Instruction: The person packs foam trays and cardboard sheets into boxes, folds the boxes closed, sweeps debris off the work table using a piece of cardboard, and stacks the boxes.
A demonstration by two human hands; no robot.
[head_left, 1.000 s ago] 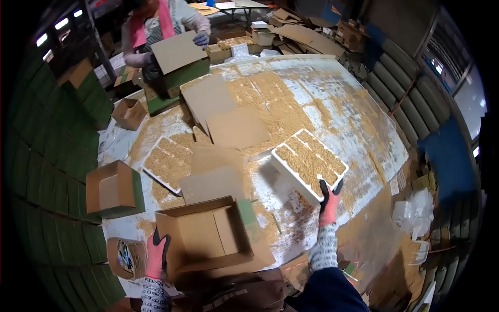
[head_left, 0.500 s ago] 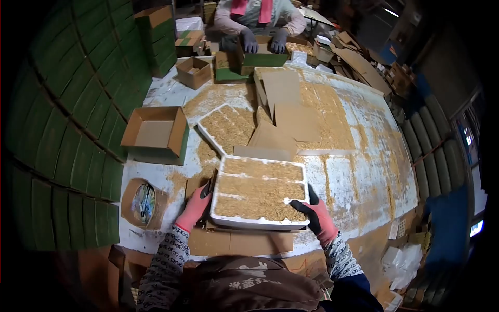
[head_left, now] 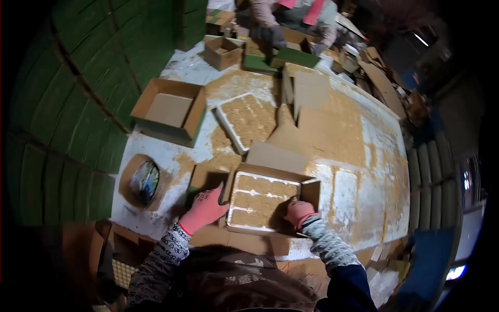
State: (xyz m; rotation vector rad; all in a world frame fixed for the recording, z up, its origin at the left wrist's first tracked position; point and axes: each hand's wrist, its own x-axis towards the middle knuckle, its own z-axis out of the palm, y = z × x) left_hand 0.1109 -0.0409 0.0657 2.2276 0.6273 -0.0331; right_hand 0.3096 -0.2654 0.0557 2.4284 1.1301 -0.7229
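A white foam tray [head_left: 264, 202] filled with tan, sawdust-like material sits inside an open cardboard box [head_left: 311, 193] at the table's near edge. My left hand [head_left: 204, 209], in a pink glove, is at the box's left wall, fingers closed over its edge and thumb up. Inside the box, my right hand [head_left: 300, 212] has its fingers curled at the tray's right edge; its fingertips are partly hidden. Just left of the box lies another piece of cardboard [head_left: 205, 179], partly behind my left hand.
A second filled tray [head_left: 247, 119] lies farther back, beside loose cardboard sheets [head_left: 325, 130]. An open green-sided box [head_left: 169, 112] and a round container [head_left: 143, 182] stand at left, near stacked green boxes [head_left: 93, 93]. Across the table, a co-worker's gloved hands [head_left: 277, 37] handle another box.
The filled tray, held above the table before, is now down inside the cardboard box. My right hand has moved inward along its right side. My left hand has shifted to the box wall. The view has tilted.
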